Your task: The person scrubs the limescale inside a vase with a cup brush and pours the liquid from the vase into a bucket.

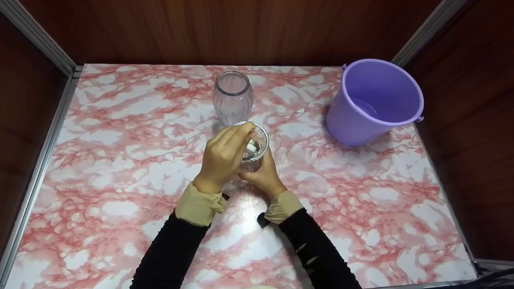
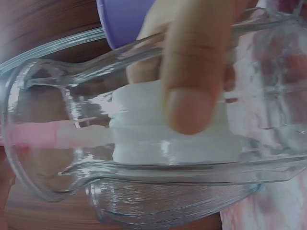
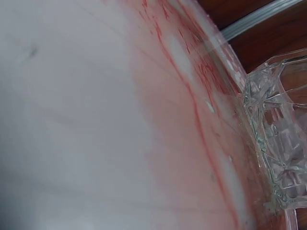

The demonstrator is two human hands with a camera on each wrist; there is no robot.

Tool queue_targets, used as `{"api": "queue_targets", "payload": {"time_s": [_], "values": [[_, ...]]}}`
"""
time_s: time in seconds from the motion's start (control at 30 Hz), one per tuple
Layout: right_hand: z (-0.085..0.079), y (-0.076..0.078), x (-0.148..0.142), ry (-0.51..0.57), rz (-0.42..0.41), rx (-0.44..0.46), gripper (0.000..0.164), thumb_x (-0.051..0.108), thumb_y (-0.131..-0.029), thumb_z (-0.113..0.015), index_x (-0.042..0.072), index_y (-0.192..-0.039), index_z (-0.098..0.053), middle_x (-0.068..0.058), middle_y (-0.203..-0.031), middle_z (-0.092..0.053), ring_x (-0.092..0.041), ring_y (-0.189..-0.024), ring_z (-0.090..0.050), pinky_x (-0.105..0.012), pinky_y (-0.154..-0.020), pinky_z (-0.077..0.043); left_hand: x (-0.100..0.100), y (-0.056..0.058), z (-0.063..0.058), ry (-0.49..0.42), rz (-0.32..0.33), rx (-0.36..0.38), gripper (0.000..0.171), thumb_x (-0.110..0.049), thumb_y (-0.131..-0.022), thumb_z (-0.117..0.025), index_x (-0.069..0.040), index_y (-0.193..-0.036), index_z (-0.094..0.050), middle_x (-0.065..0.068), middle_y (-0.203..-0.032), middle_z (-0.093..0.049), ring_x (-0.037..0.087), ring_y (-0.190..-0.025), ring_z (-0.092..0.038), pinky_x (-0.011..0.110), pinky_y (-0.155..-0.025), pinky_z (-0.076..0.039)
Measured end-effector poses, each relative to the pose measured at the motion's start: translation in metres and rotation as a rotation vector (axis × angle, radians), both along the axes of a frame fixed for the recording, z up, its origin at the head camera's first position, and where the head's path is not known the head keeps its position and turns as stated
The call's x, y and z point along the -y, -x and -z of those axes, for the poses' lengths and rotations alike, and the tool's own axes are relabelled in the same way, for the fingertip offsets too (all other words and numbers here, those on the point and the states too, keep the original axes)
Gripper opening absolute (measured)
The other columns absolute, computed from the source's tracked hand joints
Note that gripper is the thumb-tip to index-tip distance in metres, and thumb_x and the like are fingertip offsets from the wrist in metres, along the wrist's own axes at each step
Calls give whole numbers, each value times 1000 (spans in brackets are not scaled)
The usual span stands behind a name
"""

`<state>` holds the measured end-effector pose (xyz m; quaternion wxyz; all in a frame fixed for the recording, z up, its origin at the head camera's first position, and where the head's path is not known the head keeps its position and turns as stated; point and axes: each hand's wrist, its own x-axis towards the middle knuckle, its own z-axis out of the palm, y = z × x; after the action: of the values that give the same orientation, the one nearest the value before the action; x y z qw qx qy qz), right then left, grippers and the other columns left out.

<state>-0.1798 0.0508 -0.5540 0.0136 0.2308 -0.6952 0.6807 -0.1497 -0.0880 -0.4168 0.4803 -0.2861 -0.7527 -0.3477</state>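
A clear glass vase (image 1: 261, 149) with a flared mouth stands between the hands. My right hand (image 1: 266, 174) grips its side, the thumb across the glass in the left wrist view. Over the mouth, my left hand (image 1: 225, 154) pinches the handle of a bottle brush, mostly hidden by the fingers from above. Through the glass in the left wrist view, the brush (image 2: 144, 127) shows a white sponge head deep inside and a pink handle. The right wrist view catches only the faceted glass base (image 3: 278, 139) and the tabletop.
A second, ribbed glass vase (image 1: 233, 106) stands upright just behind the held one. At the back right is a purple bucket (image 1: 353, 124). The red-and-white marbled table (image 1: 120, 208) is enclosed by dark wooden panels (image 1: 209, 32).
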Motion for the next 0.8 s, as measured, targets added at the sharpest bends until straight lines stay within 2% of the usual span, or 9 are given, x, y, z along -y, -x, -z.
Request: {"api": "queue_targets", "payload": {"time_s": [0.23, 0.43, 0.57, 0.67, 0.8], "values": [[0, 0, 1, -2, 9, 27, 98, -3, -66, -87, 1, -148, -34, -17, -139, -52, -26, -124, -53, -38, -110, -44, 3, -6, -16, -80, 12, -23, 19, -10, -102, -60, 6, -106, -68, 15, -88, -72, 28, -76, -69, 32, -75, -61], [-2, -2, 2, 108, -52, 96, 101, -9, -68, -85, -2, -150, -27, -23, -139, -49, -32, -122, -55, -43, -107, -47, 6, -12, -30, -143, -7, -13, 20, -13, -102, -60, 5, -104, -69, 12, -81, -69, 24, -67, -63, 31, -64, -57], [-2, -2, 2, 76, -17, 89, 102, -7, -66, -87, -1, -150, -30, -21, -141, -48, -29, -123, -55, -40, -108, -46, 7, -16, -37, -182, 2, 3, 22, -15, -102, -60, 5, -104, -69, 13, -83, -70, 24, -69, -65, 31, -65, -59], [-2, -1, 2, 49, 7, 70, 100, -4, -65, -90, -2, -148, -33, -20, -145, -46, -28, -127, -51, -38, -112, -41, 8, -18, -39, -220, 28, 37, 17, -9, -99, -64, 7, -104, -68, 15, -87, -71, 25, -74, -68, 29, -71, -60], [-2, -1, 2, 76, -17, 70, 100, -6, -66, -89, -4, -147, -31, -23, -146, -44, -32, -131, -49, -39, -115, -39, 10, -21, -40, -294, 59, 126, 14, 6, -91, -68, 9, -105, -68, 17, -89, -71, 27, -78, -71, 25, -73, -61]]}}
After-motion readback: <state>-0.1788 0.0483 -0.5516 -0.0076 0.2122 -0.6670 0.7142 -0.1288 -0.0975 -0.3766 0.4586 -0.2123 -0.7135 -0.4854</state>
